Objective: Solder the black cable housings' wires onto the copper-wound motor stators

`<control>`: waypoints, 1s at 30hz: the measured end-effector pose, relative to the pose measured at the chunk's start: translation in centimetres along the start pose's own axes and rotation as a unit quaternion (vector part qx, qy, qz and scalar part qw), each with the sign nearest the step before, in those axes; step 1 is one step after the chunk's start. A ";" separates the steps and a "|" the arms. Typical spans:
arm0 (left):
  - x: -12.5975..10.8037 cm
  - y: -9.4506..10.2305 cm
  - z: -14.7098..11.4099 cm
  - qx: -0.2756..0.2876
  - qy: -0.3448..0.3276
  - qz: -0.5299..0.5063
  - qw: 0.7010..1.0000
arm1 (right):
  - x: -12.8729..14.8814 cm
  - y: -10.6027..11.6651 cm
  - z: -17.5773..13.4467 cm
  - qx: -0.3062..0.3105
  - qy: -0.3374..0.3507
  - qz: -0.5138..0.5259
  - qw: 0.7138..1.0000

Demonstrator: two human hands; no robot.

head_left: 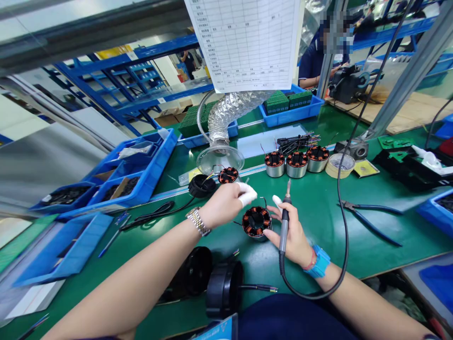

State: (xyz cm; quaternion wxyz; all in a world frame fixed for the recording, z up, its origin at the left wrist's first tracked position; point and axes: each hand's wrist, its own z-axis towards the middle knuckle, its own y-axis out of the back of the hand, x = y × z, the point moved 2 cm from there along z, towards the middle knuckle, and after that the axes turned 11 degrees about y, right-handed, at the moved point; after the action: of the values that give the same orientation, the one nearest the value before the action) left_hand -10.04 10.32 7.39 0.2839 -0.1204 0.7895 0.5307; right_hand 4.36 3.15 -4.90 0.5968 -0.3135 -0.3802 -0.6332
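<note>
My right hand [295, 233] holds a soldering iron [284, 230] upright, its tip pointing away from me. The thumb and fingers of that hand also reach to the side of a copper-wound motor stator [255, 221] on the bench. Above and left of this stator, my left hand [231, 200] is closed in a pinch, with white covers on the fingertips; whatever is between them is too small to make out. A thin wire end stands up from the stator close by. Behind the left hand are another stator [228, 175] and a black round housing [202, 185] with wires.
Three stators [296, 164] stand in a row beside a tape roll [339, 165]. Pliers [371, 215] lie at right. Black housings [224, 288] sit near my body. An exhaust funnel [220, 158] hangs behind; blue bins [123, 174] stand left. The iron's cable [341, 189] loops at right.
</note>
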 end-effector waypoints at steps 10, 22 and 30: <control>-0.7 -2.2 -0.7 0.153 0.041 -0.033 0.987 | 0.4 0.5 0.1 -0.027 0.016 0.014 0.999; 0.7 -3.1 1.5 0.332 -0.023 -0.175 0.927 | -0.1 0.1 0.0 -0.003 0.018 0.020 1.000; -0.4 -0.5 0.7 0.247 -0.066 0.032 0.966 | 0.0 0.2 0.0 0.001 0.018 0.043 0.999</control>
State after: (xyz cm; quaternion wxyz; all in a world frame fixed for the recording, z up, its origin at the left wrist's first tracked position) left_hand -9.20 10.72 7.05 0.3390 0.0140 0.8792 0.3346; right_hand 4.61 3.13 -4.90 0.6304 -0.3174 -0.3566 -0.6122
